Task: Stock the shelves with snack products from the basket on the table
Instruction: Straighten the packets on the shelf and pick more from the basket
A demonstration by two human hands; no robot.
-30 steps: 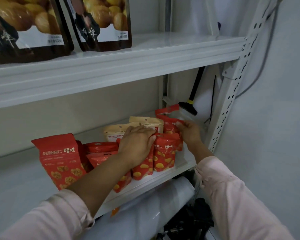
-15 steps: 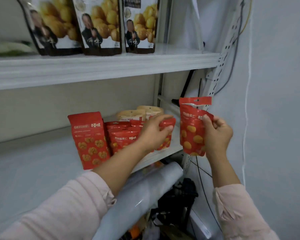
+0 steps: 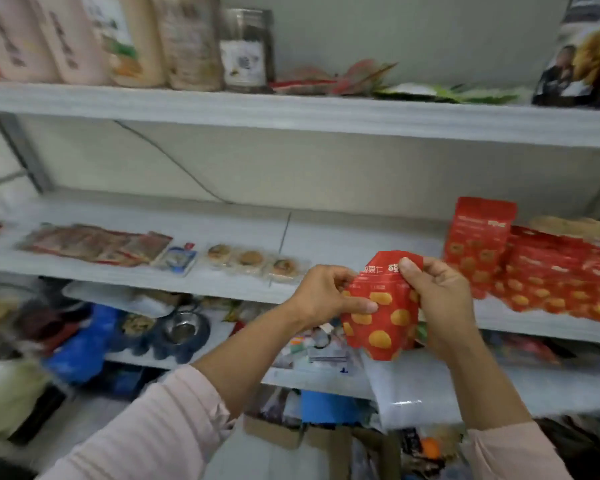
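**A pouch held in mid-air beside a crowded row**

A red snack pouch (image 3: 381, 320) is held in front of the middle shelf (image 3: 222, 287), not yet set down, just left of the row of red pouches (image 3: 555, 285) already stocked there. Its left edge is pinched by the left hand (image 3: 326, 296), thumb across the front and fingers curled behind. Its top right is gripped by the right hand (image 3: 440, 299), thumb pressed on the printed band, fingers wrapped behind. The basket is not in view.

The pouch top is bent over under the right thumb; squeezed harder, the pack could be creased or its contents crushed. Should either grip be loosened before the shelf is reached, the pouch would likely be lost into the clutter on the lower shelf (image 3: 561, 386) beneath. The stocked row looks tightly packed, with a tall red pouch (image 3: 478, 237) at its left end; if the new one is pushed in carelessly, that pouch could be toppled
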